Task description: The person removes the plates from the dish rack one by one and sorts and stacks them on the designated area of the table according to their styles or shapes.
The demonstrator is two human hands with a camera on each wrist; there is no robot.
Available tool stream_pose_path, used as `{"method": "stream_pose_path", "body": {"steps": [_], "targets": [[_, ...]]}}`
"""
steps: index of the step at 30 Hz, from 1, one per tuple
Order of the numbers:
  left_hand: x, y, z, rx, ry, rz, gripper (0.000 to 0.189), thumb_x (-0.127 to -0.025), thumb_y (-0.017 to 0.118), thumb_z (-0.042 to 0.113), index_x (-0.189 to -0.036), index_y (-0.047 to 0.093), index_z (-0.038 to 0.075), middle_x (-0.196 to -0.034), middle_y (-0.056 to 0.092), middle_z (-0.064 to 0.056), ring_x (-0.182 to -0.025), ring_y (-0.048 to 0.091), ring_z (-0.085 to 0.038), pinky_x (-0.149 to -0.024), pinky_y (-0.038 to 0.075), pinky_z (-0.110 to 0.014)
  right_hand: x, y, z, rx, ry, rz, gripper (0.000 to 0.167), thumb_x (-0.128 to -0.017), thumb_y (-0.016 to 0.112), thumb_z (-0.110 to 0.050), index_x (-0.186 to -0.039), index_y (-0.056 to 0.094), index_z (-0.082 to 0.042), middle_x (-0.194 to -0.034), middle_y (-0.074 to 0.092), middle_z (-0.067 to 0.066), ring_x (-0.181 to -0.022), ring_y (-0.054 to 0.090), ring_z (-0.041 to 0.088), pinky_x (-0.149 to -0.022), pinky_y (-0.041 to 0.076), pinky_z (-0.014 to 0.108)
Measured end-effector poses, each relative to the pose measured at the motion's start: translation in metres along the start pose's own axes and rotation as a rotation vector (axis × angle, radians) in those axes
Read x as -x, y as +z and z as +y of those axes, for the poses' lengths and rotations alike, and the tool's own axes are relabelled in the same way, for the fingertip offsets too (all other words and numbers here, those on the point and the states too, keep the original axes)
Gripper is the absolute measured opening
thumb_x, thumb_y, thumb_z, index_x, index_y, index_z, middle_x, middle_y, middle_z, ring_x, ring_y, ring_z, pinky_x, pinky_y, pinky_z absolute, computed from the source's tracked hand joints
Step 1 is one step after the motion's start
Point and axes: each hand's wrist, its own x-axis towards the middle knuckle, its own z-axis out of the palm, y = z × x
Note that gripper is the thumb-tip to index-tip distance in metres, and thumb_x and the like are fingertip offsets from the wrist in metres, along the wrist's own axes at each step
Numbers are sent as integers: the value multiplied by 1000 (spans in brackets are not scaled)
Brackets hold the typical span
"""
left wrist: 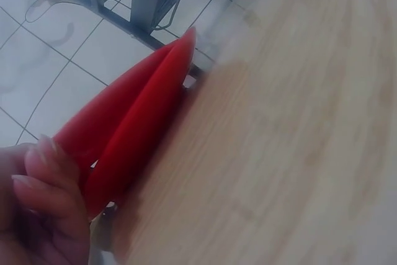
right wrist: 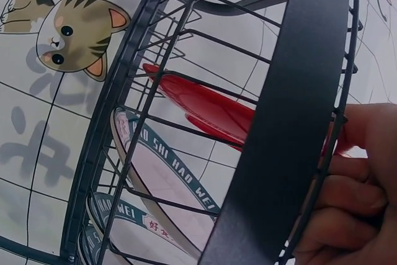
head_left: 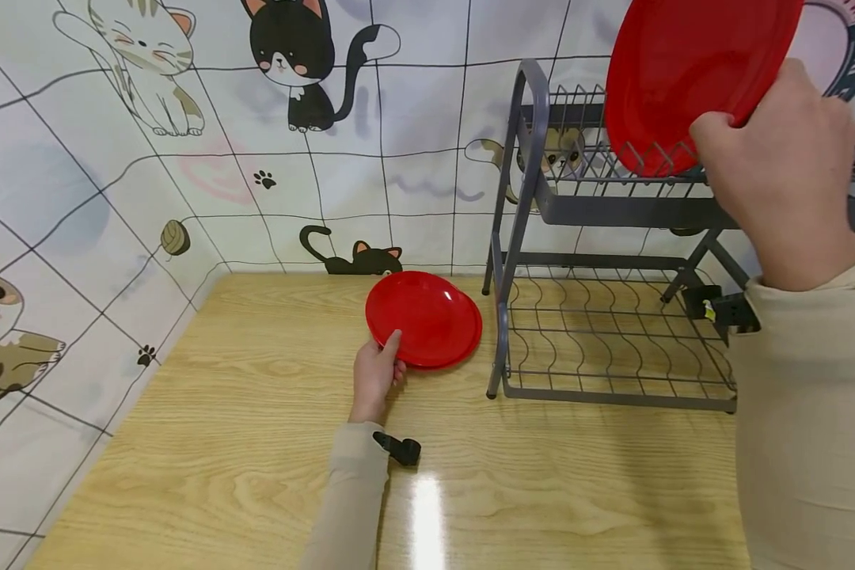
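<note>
At the upper right of the head view, my right hand (head_left: 791, 158) grips the rim of a red plate (head_left: 691, 79). That plate stands on edge, tilted, its lower part among the wires of the rack's upper tier (head_left: 613, 210). On the table, my left hand (head_left: 374, 376) pinches the near-left rim of red plates (head_left: 423, 321), thumb on top and fingers below. Two overlapping red plates (left wrist: 133, 119) show in the left wrist view, with a narrow gap between them near the fingers. From beneath, the right wrist view shows red plate surfaces (right wrist: 205, 107) between the wires.
White plates with patterned rims (right wrist: 173, 178) stand in the upper tier beside the red one. The rack's lower wire tier (head_left: 613, 340) sits over the wooden table (head_left: 256, 459), right of the table plates. A cat-patterned wall covering (head_left: 413, 182) rises behind.
</note>
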Motion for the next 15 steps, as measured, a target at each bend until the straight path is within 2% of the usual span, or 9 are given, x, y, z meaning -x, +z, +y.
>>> {"method": "stream_pose_path", "body": {"steps": [5,11,15], "targets": [[0,-2,2,-23,-2,-25,36,-84,56,44,-80,54,9,-56,54,-8,-39,45,-14,-39,39,-22,2,-1,-1,-28,46,-5,57,-89,35,-22,-140,18,-6,-139,31,19,-120,32,46,-91,31,56],[0,-6,2,-48,10,-41,38,-84,57,44,-75,54,7,-52,53,-7,-37,44,-13,-37,36,-22,4,0,-3,-56,38,27,54,-90,33,-23,-141,21,-10,-140,32,14,-120,35,43,-92,31,53],[2,-8,3,-129,20,-45,45,-82,55,50,-72,55,7,-51,52,-6,-39,46,-15,-40,37,-23,6,1,-4,-70,21,66,55,-89,33,-26,-141,20,-14,-140,34,11,-119,38,40,-93,31,50]]}}
